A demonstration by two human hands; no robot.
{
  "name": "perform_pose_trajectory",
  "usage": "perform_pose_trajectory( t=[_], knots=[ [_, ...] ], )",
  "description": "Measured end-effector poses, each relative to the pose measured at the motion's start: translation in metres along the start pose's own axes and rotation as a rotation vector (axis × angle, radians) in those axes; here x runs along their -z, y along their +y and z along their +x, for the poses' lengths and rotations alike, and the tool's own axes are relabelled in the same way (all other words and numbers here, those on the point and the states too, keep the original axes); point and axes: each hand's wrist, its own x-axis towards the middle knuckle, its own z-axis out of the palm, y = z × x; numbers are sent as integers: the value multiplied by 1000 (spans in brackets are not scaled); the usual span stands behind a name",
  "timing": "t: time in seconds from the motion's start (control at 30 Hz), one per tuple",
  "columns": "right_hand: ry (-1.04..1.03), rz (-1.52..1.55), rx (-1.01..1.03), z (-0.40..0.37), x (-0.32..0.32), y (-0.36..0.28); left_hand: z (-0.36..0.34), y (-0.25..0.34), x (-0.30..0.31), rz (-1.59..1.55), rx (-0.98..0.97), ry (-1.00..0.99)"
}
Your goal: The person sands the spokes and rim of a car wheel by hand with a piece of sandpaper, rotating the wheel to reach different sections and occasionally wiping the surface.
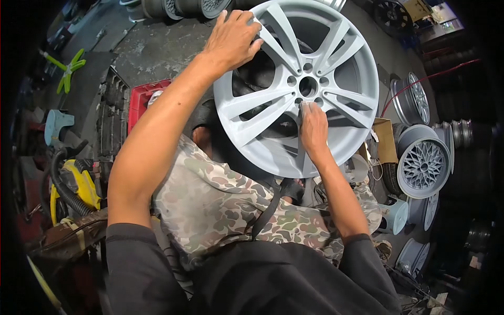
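Note:
A pale grey alloy wheel rim (262, 107) with paired spokes stands tilted before my knees, its face turned up to me. My left hand (233, 42) grips its upper left edge, the fingers over the outer lip and the thumb toward a spoke. Just below the centre hole, my right hand (314, 128) presses its bunched fingertips on the lower spoke beside the lug holes. Whatever those fingers may hold is hidden beneath them. Dark shapes show through the gaps between the spokes.
A red crate (137, 107) stands left of the rim. Further left are a yellow machine with a black hose (79, 184) and a green four-armed object (67, 71). At right lie a mesh-spoked wheel (424, 164), a cardboard box (386, 140) and a light blue stool (395, 216).

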Motion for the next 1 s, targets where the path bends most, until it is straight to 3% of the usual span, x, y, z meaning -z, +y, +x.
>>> perform_pose_trajectory(
  t=[0.07, 0.27, 0.33, 0.37, 0.5, 0.53, 0.6, 0.63, 0.73, 0.8, 0.83, 0.87, 0.93, 1.0],
  knots=[
    [-92, -37, -104, 5, -7, -4, -4, -5, 3, -49, 7, -7],
    [-25, -7, -2, -11, 8, 0, -10, -24, 4, -17, 46, 59],
    [-102, -9, -60, 19, 2, 7, -12, -21, 4, -7, 48, 36],
    [-109, 20, -182, 28, 0, 1, -14, -17, 6, -35, 64, -16],
    [97, 80, -89, -1, -3, -16, -16, -12, 17, -72, 92, -42],
    [86, 84, -81, -16, 7, -17, -19, -12, 17, -64, 76, -20],
    [-162, 104, -112, -36, 27, -14, -22, -17, 14, -61, 81, -19],
    [-163, 99, -117, -35, 34, -12, -22, -20, 17, -66, 91, -42],
    [-150, 198, -147, -31, 52, -14, -27, -25, 13, -57, 85, -49],
    [-56, 93, -165, -15, 45, -18, -28, -27, 14, -80, 105, -76],
    [-104, 30, -202, -13, 33, -16, -27, -28, 15, -73, 103, -70],
    [-102, 31, -196, -10, 19, -16, -27, -26, 16, -74, 112, -62],
    [100, 74, -95, 1, -5, -23, -27, -23, 16, -81, 122, -54],
    [102, 97, -55, 4, -3, -29, -23, -20, 18, -119, 132, -98]
  ],
)
